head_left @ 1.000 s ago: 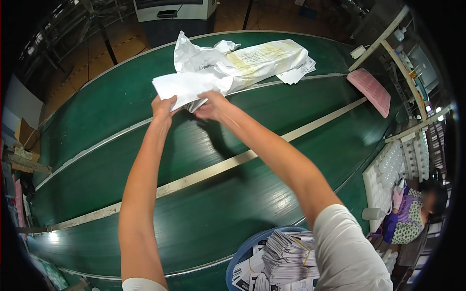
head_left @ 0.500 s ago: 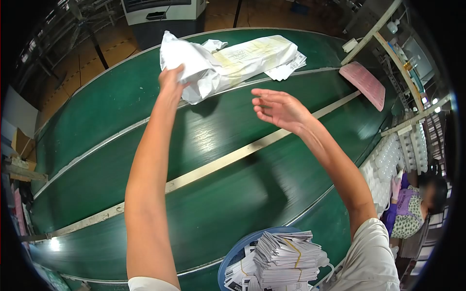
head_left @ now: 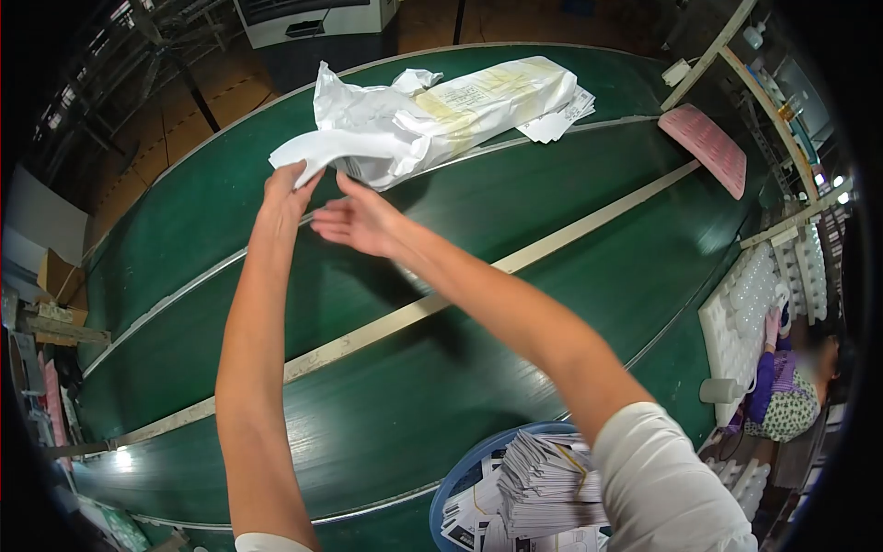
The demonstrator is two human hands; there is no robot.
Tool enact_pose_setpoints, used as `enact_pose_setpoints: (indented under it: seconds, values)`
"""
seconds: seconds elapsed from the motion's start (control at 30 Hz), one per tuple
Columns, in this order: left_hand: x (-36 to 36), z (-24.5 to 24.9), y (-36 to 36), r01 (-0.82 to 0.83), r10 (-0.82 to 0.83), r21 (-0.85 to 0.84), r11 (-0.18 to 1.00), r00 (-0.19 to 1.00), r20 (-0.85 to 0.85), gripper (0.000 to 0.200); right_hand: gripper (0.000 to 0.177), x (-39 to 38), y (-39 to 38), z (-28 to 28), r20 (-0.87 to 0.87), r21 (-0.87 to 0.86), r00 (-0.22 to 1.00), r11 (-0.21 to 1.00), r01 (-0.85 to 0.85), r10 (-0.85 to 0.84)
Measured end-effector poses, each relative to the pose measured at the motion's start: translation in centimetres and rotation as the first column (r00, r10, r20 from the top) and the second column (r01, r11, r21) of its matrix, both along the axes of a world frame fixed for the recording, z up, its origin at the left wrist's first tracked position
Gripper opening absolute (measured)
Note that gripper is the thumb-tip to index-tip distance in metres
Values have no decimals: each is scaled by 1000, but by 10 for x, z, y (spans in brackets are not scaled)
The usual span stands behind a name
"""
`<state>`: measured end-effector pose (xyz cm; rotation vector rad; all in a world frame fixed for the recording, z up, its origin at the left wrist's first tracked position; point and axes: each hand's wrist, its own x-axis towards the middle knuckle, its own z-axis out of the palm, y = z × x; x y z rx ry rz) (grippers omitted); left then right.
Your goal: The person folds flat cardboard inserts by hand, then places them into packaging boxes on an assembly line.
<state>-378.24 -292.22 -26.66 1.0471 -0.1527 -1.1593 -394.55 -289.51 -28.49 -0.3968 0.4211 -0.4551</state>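
My left hand (head_left: 292, 189) grips the near left end of some white paper sheets (head_left: 336, 145), which bend up and reach into the open end of a white wrapped package (head_left: 492, 97). Beside it, my right hand (head_left: 359, 221) is held just below the sheets, fingers apart and holding nothing. Yellowish tape crosses the package, which lies on the far green strip. Under its right end, more printed sheets (head_left: 558, 118) stick out.
A blue basket (head_left: 440, 497) with bundled printed papers (head_left: 547, 483) stands at the near edge. A pink tray (head_left: 706, 147) lies at the right. Beyond white egg-type trays (head_left: 736, 304), a person (head_left: 786, 396) is at the right edge.
My left hand has come down and left, drawing paper sheets out at the package's open end. My right hand has moved left, close to my left hand.
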Motion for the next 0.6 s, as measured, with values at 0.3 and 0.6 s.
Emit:
enact_pose_setpoints:
  seconds: [0.3,0.6]
  values:
    - [16,17,27,27,-30,78,997,999,44,34,37,43,-49,-17,-47,79,752,748,659,-658]
    - [5,-36,33,92,-129,231,969,980,150,33,48,28,-108,-48,-224,21,636,649,760,-738]
